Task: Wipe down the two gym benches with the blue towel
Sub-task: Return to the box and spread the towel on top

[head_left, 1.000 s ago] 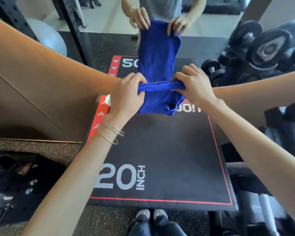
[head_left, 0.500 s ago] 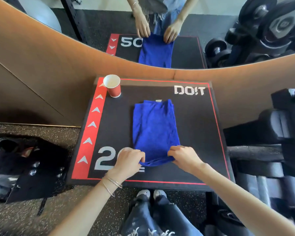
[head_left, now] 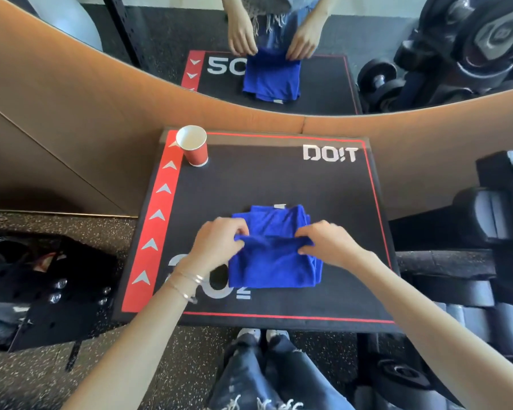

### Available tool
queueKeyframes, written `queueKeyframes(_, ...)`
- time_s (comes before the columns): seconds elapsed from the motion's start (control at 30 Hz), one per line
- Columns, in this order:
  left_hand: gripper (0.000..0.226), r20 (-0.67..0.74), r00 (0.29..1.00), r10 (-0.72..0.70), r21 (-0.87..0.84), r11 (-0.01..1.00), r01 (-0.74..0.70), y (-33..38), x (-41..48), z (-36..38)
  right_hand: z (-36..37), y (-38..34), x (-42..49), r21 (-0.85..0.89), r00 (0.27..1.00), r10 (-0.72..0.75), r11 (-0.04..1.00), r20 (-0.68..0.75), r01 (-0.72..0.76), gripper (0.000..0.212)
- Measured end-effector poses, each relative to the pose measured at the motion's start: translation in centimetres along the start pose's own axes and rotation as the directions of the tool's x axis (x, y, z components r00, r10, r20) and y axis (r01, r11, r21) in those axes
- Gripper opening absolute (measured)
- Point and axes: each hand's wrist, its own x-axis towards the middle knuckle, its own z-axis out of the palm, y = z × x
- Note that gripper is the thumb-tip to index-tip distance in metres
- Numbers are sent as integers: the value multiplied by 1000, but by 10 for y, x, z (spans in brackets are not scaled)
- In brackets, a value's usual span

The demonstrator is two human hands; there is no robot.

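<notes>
The blue towel (head_left: 274, 258) lies folded on a black plyo box (head_left: 279, 179) with a red arrow stripe. My left hand (head_left: 219, 241) pinches the towel's left side at the fold edge. My right hand (head_left: 328, 242) pinches the right side of the same edge. The near half is doubled over toward the far half, which still shows beyond my fingers. No gym bench is clearly in view.
A red paper cup (head_left: 193, 146) stands on the box's far left corner. A mirror (head_left: 397, 48) on the orange wall reflects dumbbells. Black padded equipment (head_left: 492, 220) sits at right, a black bag (head_left: 42, 288) on the floor at left.
The towel was first held up, then laid flat on the box. Since half a second ago both hands have lifted the near edge and carried it away from me, folding the towel.
</notes>
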Motion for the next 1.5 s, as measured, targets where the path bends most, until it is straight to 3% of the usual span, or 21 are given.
queueKeyframes(0.1,19,-182,983,-5,13,1000,8,0,36,6,2,7,35,48,978,56,998,-201,-47,32)
queueKeyframes(0.23,45,-230,967,113,246,968,-54,-4,46,26,22,6,46,27,883,88,996,-460,-85,49)
queueKeyframes(0.3,52,-219,952,214,323,937,-136,0,30,40,41,0,38,-20,916,18,999,-400,-28,43)
queueKeyframes(0.4,55,62,972,225,293,927,-233,-1,6,71,75,-13,20,-23,946,-104,995,-306,102,38)
queueKeyframes(0.47,59,148,970,194,315,920,-232,-10,4,86,93,-11,16,-43,962,-149,989,-227,143,50)
queueKeyframes(0.57,61,163,967,198,334,911,-242,-15,11,92,95,-5,12,-122,959,-145,986,-242,118,57)
queueKeyframes(0.67,60,171,957,236,341,897,-282,-11,23,95,99,10,7,-187,943,-126,980,-309,69,48)
queueKeyframes(0.83,60,181,938,295,301,891,-339,9,56,99,89,38,13,-164,946,-43,986,-320,-10,46)
queueKeyframes(0.93,60,182,927,328,301,879,-370,29,85,100,79,61,23,-156,936,7,986,-351,-65,59)
queueKeyframes(1.17,61,225,930,291,320,880,-353,72,157,105,42,117,67,-154,951,38,984,-305,-89,61)
queueKeyframes(1.3,62,230,946,231,319,900,-297,90,192,102,18,144,91,-190,986,39,979,-162,-70,59)
queueKeyframes(1.5,62,255,948,192,298,917,-266,105,230,91,-3,167,120,-160,991,72,983,-113,-89,61)
